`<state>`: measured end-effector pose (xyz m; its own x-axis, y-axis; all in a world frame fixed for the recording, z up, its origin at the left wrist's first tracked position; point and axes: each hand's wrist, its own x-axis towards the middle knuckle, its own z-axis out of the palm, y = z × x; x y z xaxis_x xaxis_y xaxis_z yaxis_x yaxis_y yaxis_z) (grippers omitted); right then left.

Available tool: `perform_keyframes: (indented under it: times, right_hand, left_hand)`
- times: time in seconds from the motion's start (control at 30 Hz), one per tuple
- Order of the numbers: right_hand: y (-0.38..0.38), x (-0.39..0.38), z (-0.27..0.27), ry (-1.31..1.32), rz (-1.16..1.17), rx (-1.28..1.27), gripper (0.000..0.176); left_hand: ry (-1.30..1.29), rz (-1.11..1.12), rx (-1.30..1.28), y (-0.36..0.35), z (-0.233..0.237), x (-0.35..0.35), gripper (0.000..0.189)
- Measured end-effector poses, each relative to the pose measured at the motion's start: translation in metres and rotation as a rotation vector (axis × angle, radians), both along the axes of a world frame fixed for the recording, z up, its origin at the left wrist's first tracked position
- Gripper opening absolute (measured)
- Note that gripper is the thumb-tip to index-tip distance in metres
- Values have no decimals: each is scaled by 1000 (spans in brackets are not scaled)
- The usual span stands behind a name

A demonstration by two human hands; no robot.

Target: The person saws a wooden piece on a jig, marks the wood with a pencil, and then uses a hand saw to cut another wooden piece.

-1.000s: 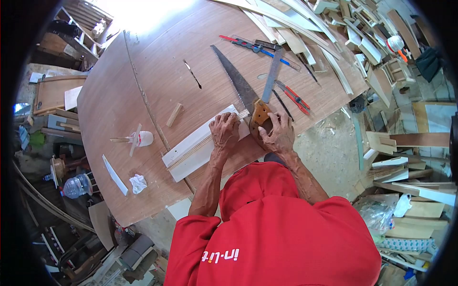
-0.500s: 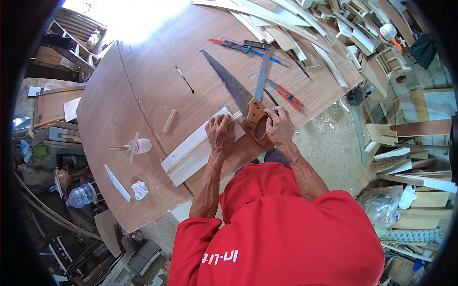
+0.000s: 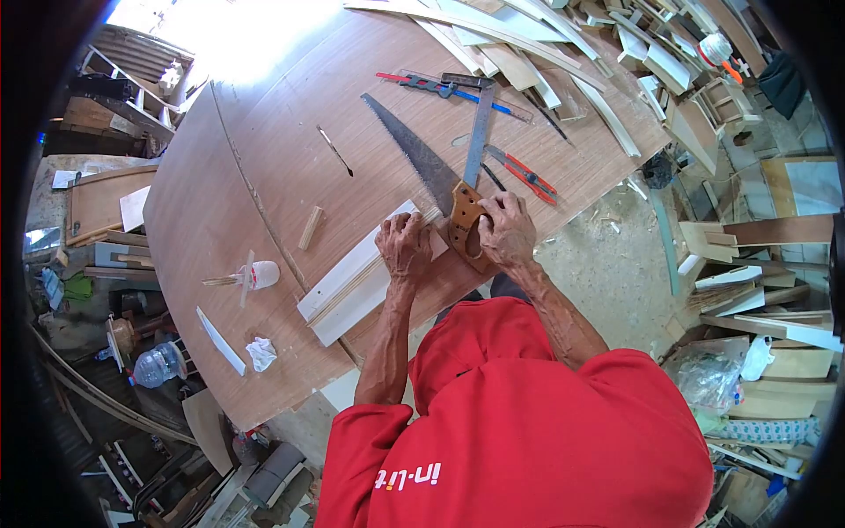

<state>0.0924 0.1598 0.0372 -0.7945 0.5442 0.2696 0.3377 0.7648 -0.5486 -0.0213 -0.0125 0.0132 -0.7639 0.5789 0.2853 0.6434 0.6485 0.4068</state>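
Note:
My left hand [image 3: 404, 245] presses down with bent fingers on the right end of a pale, white-faced wooden board [image 3: 343, 285]. Thin wood strips [image 3: 356, 287] lie lengthwise along that board, partly under the hand. My right hand [image 3: 509, 231] curls around the wooden handle of a handsaw [image 3: 414, 151], whose toothed blade lies on the table and points to the far left. Just beyond the handle is a metal try square [image 3: 480, 132]. Red-handled pliers [image 3: 525, 176] rest to the right of it.
The brown table [image 3: 264, 176] also carries a blue-and-red tool [image 3: 449, 91], a pencil-like stick [image 3: 335, 151], a small wood block [image 3: 311, 228], a white cup [image 3: 260, 275] and crumpled tissue [image 3: 260, 354]. Long wood offcuts [image 3: 519, 53] pile up at the back right.
My right hand has shifted slightly left, and its fingers now wrap further over the saw handle. The left hand stays on the board.

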Motion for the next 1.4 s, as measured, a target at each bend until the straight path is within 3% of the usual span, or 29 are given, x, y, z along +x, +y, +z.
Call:
perform_keyframes:
  times: [0.17, 0.23, 0.3, 0.4, 0.53, 0.63, 0.8, 1.2, 1.4]
  right_hand:
    - [-14, -30, -2, 43, 172, -127, 15]
    - [-21, -46, 2, 18, 182, -107, 19]
    - [-27, -59, 13, -419, 183, -156, 23]
    - [-33, -69, -22, -402, 170, -106, 32]
    - [-33, -71, 4, -441, 108, -184, 35]
    - [-32, -75, -5, -392, 123, -85, 35]
    - [-27, -77, 2, -440, 155, -224, 39]
    - [-29, -79, 10, -519, 107, -281, 39]
    - [-29, -79, 9, -532, 125, -273, 39]
  left_hand:
    - [-19, 16, 24, 0, 0, 1, 24]
    - [-42, 15, 40, -1, 0, 2, 28]
    - [-49, 26, 63, -2, -2, 3, 27]
    - [-45, 20, 94, -2, -4, -1, 28]
    - [-101, 85, 135, -19, -6, 1, 35]
    - [-95, 135, 155, -44, -6, 5, 42]
    - [-187, 118, 218, -56, 2, 5, 36]
    - [-215, 151, 144, -54, -4, 1, 28]
    - [-120, 70, 16, -35, 15, 2, 38]
